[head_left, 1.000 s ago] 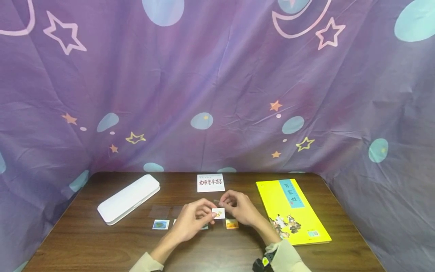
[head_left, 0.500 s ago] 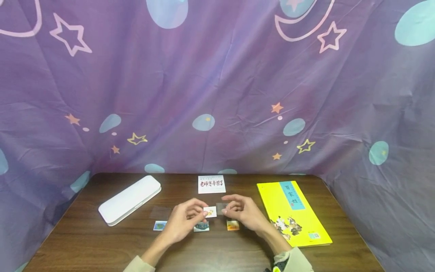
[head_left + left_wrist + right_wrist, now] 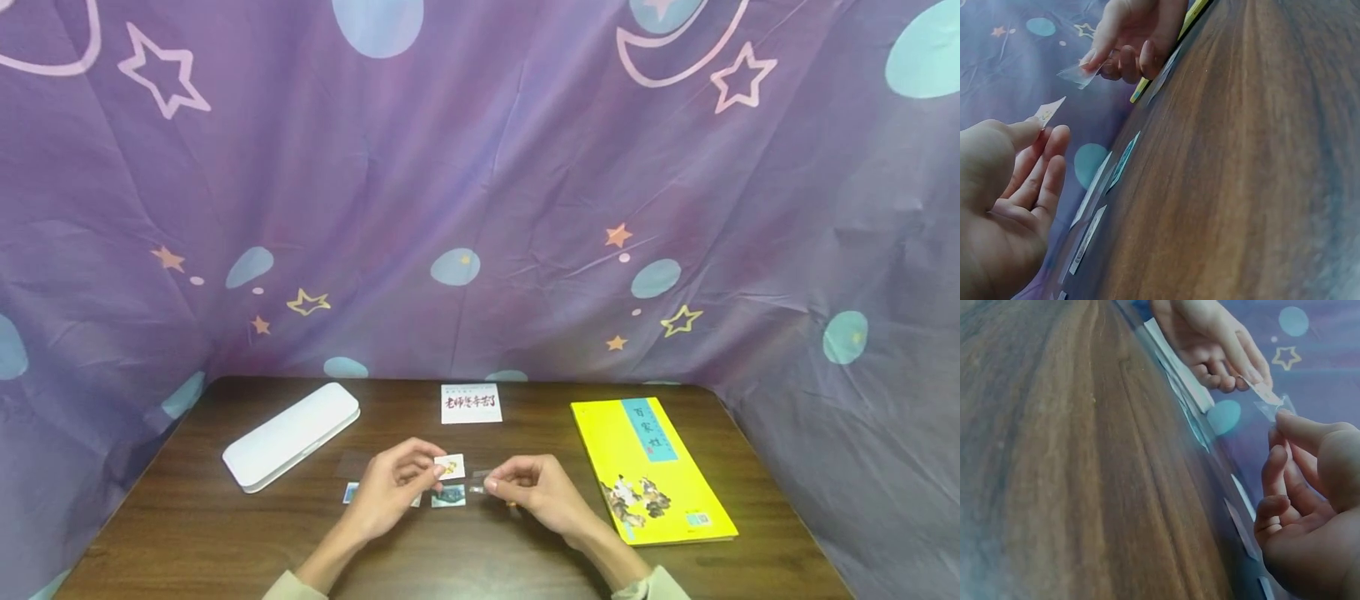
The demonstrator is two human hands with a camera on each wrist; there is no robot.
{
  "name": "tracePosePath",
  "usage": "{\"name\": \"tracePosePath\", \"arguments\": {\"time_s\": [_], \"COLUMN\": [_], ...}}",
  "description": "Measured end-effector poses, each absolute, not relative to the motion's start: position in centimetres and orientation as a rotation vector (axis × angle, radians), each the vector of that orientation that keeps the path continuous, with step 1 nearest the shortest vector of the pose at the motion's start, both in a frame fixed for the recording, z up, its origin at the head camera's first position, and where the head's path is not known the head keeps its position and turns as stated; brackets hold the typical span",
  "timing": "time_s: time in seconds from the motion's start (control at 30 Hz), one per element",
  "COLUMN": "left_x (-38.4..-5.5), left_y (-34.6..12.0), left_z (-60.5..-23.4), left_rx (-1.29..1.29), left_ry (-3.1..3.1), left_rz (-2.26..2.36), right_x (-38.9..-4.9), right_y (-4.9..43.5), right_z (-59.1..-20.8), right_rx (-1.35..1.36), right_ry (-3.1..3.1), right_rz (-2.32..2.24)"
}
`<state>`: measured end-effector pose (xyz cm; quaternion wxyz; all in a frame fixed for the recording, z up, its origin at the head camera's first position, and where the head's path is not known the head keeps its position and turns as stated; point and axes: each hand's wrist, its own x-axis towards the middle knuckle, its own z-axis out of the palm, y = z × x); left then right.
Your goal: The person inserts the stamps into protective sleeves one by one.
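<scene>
Above the middle of the table, my left hand (image 3: 393, 487) pinches a small white card (image 3: 452, 465) with a yellowish picture, between thumb and fingers. Just to its right, my right hand (image 3: 543, 496) pinches a clear plastic sleeve (image 3: 1079, 76) by its edge. In the left wrist view card and sleeve are apart. Below the held card lies a teal picture card (image 3: 448, 496). A blue card (image 3: 350, 492) is partly covered by the left hand, and an orange card (image 3: 512, 503) is mostly hidden behind the right.
A white case (image 3: 292, 437) lies at the left of the table. At the back is a white card with red writing (image 3: 471, 404); a yellow book (image 3: 652, 475) lies on the right. Faint clear film (image 3: 352, 463) lies beside the left hand. A purple curtain (image 3: 525, 208) hangs behind.
My left hand has drifted left with the picture card. My right hand has come nearer the table's front, and the clear sleeve it pinches has turned and lowered.
</scene>
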<state>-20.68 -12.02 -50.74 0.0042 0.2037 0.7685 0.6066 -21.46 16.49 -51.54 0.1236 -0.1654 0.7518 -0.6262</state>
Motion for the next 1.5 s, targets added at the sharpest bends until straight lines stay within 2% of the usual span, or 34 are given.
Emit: {"name": "tracePosePath", "arguments": {"time_s": [0.3,0.6,1.5], "left_x": [-20.4,-20.3,-19.9], "left_y": [-11.7,-11.2,-10.5], "left_z": [-51.1,-51.1,-50.9], "left_rx": [0.594,0.657,0.617], "left_ry": [2.351,2.367,2.39], "left_rz": [1.919,1.946,1.977], "right_x": [-21.5,-21.6,-21.2], "right_y": [16.6,16.6,16.1], "right_z": [-51.9,-51.8,-51.8], "right_rx": [-0.369,-0.35,-0.281], "right_ry": [2.245,2.232,2.144], "right_rz": [-1.842,-1.852,-1.875]}}
